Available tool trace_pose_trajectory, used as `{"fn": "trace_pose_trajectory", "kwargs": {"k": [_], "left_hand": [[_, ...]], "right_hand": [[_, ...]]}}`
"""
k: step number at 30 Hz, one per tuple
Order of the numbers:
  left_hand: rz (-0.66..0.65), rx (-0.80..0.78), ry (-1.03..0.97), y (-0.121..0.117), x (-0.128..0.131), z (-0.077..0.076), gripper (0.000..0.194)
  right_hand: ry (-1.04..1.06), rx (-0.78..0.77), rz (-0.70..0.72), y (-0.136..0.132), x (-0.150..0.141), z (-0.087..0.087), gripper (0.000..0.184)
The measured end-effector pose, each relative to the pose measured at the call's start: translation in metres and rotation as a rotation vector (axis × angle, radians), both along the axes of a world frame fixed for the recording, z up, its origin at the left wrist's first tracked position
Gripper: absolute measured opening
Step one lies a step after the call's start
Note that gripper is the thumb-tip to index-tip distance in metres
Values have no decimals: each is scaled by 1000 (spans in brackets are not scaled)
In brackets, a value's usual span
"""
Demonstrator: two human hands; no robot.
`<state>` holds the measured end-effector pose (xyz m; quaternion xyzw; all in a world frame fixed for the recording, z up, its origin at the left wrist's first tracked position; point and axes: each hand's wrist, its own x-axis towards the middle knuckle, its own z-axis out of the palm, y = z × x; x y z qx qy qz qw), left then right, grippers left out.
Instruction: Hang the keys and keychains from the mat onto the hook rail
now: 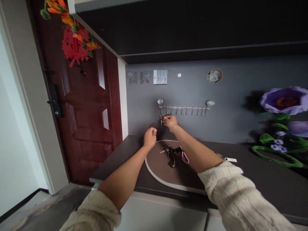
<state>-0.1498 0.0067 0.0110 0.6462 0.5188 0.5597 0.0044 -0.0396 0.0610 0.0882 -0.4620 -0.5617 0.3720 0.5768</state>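
A small bunch of keys (161,120) hangs under the left end of a metal hook rail (185,108) on the grey back wall. My right hand (170,122) is closed in a pinch at the bunch, its fingertips touching it. Lower and to the left, my left hand (150,137) is curled closed, and what its fingers hold, if anything, is hidden. Below both hands a round-edged mat (156,173) lies on the dark counter. On it rests a heap of keys (171,152) with dark fobs and a pink loop (184,157).
A dark shelf (192,29) overhangs the work area. Purple artificial flowers (285,101) stand at the right. A white tag (231,159) lies on the counter (264,186). Labelled strips (160,77) and clear hooks (146,76) are on the wall. A red-brown door (89,128) is at the left.
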Motion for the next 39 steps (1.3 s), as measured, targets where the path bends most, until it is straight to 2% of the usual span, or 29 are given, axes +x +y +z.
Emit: {"fn": "trace_pose_trajectory", "kwargs": {"k": [6,10,14,17,24,31,39], "left_hand": [[-124,-45,-41,1,0,-2,17],[-238,-118,-49,0,2,-5,14],[-337,-195,3,-4,6,-6,12],[-370,-271,32,-7,9,-7,12],[-431,-414,111,-7,10,-15,11],[-455,-474,96,-7,11,-18,14],[-460,-465,117,-4,10,-20,15]], "right_hand": [[-100,4,120,-32,21,-3,8],[-310,71,200,-42,41,-23,6],[-625,185,201,-43,60,-49,8],[-755,229,230,-43,68,-61,10],[-834,233,319,-41,71,-70,19],[-812,227,411,-36,72,-74,13],[-885,239,377,-37,72,-73,8]]}}
